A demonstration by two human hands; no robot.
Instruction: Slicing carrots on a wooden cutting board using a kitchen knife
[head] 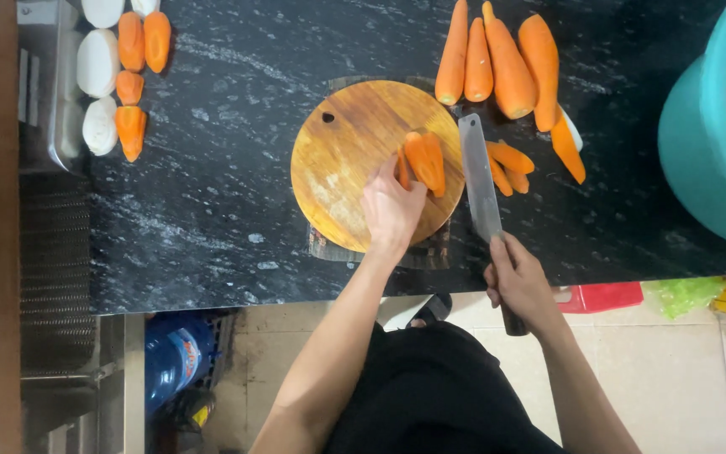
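Left hand [391, 206]: fingers loosely curled, tips pressed on carrot pieces [424, 160] at the right side of the round wooden cutting board [342, 164]; board worn, pale in the middle, small hole near its rim. Right hand [518, 282]: closed round the dark handle of a cleaver [479, 176], its flat grey blade lying beside the board. Bench [220, 193]: black speckled stone. Whole carrots [497, 59]: smooth, tapered, lying above the blade. Teal tub [707, 143]: far right
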